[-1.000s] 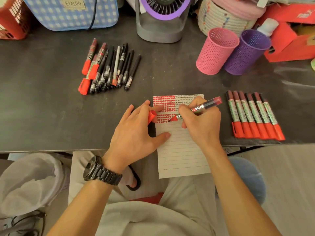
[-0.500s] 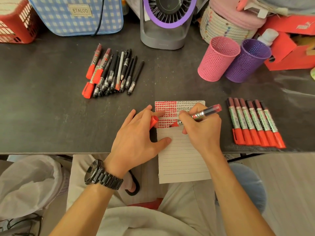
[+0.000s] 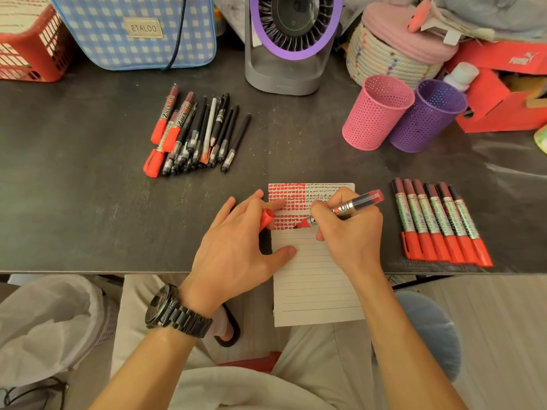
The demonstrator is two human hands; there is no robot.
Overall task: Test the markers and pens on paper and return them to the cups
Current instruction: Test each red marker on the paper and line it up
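My right hand (image 3: 350, 232) grips an uncapped red marker (image 3: 352, 206), its tip touching the lined paper (image 3: 313, 279) just under rows of red marks. My left hand (image 3: 236, 250) rests on the paper's left edge, thumb pressing the sheet, and holds the red cap (image 3: 266, 218) between its fingers. The paper hangs over the table's front edge. A pink mesh cup (image 3: 376, 113) and a purple mesh cup (image 3: 426, 116) stand at the back right. Several red markers (image 3: 441, 223) lie in a row right of the paper. A pile of pens and markers (image 3: 195, 134) lies at the left.
A grey and purple fan (image 3: 290, 45) stands at the back middle. A blue checked bag (image 3: 136, 31), a red basket (image 3: 29, 45), a rope basket (image 3: 393, 51) and red boxes (image 3: 503, 93) line the back. A lined bin (image 3: 44, 327) sits below the dark table (image 3: 74, 202).
The marker tip has moved slightly right along the row of red marks. The view has tilted a little, so everything sits lower in the frame.
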